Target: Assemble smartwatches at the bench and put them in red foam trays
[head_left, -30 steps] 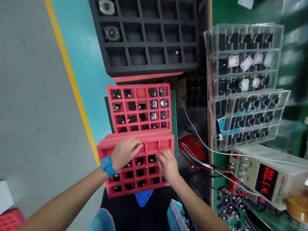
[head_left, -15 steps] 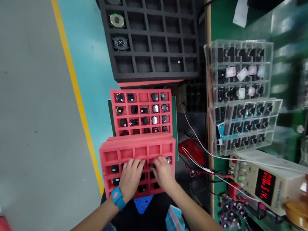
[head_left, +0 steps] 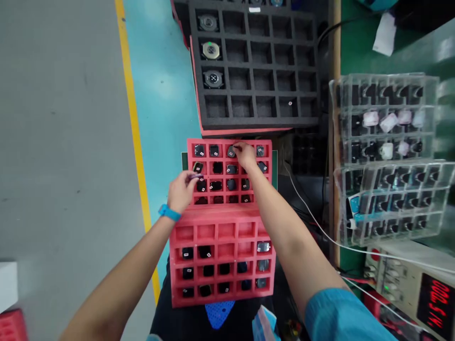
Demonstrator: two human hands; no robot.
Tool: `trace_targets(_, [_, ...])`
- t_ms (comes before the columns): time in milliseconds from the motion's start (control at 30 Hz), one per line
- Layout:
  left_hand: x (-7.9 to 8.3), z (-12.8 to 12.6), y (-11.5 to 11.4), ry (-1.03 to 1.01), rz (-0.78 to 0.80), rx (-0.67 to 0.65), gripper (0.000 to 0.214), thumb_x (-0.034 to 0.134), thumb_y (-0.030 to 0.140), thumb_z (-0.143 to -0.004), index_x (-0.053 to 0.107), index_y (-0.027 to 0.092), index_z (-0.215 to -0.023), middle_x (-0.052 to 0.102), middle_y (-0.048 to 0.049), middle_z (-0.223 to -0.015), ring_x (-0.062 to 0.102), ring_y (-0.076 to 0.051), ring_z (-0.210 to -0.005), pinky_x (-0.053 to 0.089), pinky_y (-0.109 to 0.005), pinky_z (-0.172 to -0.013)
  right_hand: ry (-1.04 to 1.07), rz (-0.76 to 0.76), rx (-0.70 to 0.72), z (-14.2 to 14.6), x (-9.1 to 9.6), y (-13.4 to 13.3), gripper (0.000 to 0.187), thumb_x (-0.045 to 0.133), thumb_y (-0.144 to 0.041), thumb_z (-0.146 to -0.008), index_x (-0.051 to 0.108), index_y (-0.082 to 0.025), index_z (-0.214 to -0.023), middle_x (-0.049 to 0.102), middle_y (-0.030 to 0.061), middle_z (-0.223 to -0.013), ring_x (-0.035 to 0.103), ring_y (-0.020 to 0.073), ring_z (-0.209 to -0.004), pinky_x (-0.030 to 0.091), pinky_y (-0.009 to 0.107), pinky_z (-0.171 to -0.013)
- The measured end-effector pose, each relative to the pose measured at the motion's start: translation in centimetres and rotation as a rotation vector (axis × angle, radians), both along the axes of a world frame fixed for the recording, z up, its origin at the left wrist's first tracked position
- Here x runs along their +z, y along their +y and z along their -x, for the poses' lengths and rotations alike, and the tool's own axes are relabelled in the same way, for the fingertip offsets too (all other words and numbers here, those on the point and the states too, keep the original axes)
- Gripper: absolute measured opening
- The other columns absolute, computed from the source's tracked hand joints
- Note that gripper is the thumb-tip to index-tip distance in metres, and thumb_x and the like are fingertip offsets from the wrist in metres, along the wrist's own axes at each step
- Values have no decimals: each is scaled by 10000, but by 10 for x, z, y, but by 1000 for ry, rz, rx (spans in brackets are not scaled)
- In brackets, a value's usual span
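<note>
We are pinching one small part (head_left: pixel 231 152) in our right hand (head_left: pixel 246 155) and another in our left hand (head_left: pixel 182 189) over the far red tray (head_left: pixel 265 142), and either could be slipping into the wrong hole.

The 2 red trays, far (head_left: pixel 265 144) and near (head_left: pixel 222 222), look like matt foam with a soft, slightly grainy face. The small parts (head_left: pixel 217 167) in their cells are glossy black, some with a metallic sheen. The black tray (head_left: pixel 256 64) is matt foam too, coarser in look, and the 3 round parts (head_left: pixel 211 50) in it have dull metal rims. The clear trays (head_left: pixel 386 156) are thin glossy plastic that catches the light. The wristband (head_left: pixel 169 212) is smooth blue plastic or rubber. The sleeve (head_left: pixel 344 315) is blue cloth. The floor (head_left: pixel 64 118) is smooth matt grey, with glossy teal paint beside a yellow line.
</note>
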State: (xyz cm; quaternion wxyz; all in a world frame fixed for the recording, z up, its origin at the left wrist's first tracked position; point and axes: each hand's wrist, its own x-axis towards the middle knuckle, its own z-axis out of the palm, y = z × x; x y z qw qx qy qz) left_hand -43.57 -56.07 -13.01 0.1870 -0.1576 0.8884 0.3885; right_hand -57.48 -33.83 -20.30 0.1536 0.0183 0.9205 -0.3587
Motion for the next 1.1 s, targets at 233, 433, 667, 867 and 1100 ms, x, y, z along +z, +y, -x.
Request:
trace_targets(233, [-43, 27, 1, 28, 52, -42, 185, 539, 186, -925, 654, 189, -1070, 737, -121, -1179, 684, -277, -1141, 528, -418, -1010, -12, -81, 62, -39, 25, 9, 295, 596, -161, -914, 719, -175, -1182, 674, 141, -1185, 686, 274, -1005, 532, 444, -989])
trace_targets(433, [-40, 31, -6, 16, 106, -106, 183, 527, 161, -910, 664, 178, -1030, 718, -146, -1191, 666, -300, -1144, 517, -435, -1018, -83, 14, 131, -75, 30, -11, 155, 621, -135, -909, 761, -200, -920, 760, 61, -969, 703, 217, -946, 541, 351, -937])
trace_targets(667, [-25, 43, -6, 21, 74, -76, 136, 558, 193, -901, 675, 194, -971, 718, -132, -1176, 663, -308, -1147, 508, -428, -1035, -79, 138, 74, -101, 56, -14, 72, 677, -173, -892, 741, -197, -913, 748, 36, -900, 703, 183, -855, 557, 302, -832])
trace_targets(867, [2, -26, -55, -24, -272, 601, 209, 563, 292, -864, 607, 190, -1041, 696, -41, -1053, 665, -183, -990, 547, -325, -949, 73, 27, -404, -214, 113, 95, 426, 599, -501, -941, 612, -194, -1236, 610, 142, -1237, 592, 288, -1169, 497, 491, -1029])
trace_targets(1100, [-4, -144, -45, -439, -339, 892, 287, 648, 442, -612, 487, 206, -597, 483, 25, -496, 465, -140, -485, 435, -247, -453, -423, 242, -608, -334, 101, 140, 715, 752, -697, -711, 646, -203, -1217, 684, 165, -1220, 662, 360, -1132, 531, 553, -996])
